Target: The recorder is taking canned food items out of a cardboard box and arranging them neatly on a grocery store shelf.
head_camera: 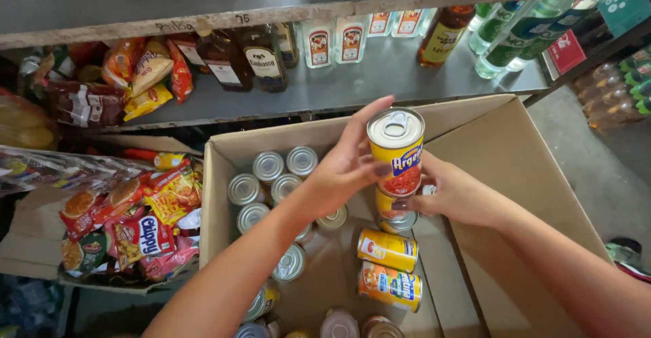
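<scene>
My left hand (342, 165) grips a yellow and red tin can (397, 149) with a silver pull-tab lid, held upright above an open cardboard box (515, 168). My right hand (456, 192) holds a second yellow can (386, 206) just below the first, partly hidden by it. Inside the box several silver-topped cans (268, 185) stand upright at the left, and two yellow cans (388, 248) lie on their sides on the box floor.
A grey shelf (352, 84) behind the box carries glass bottles (244, 56), clear bottles and green plastic bottles (505, 36). Snack packets (146, 77) lie at its left. Another box of red and yellow snack packets (139, 226) stands left of the can box.
</scene>
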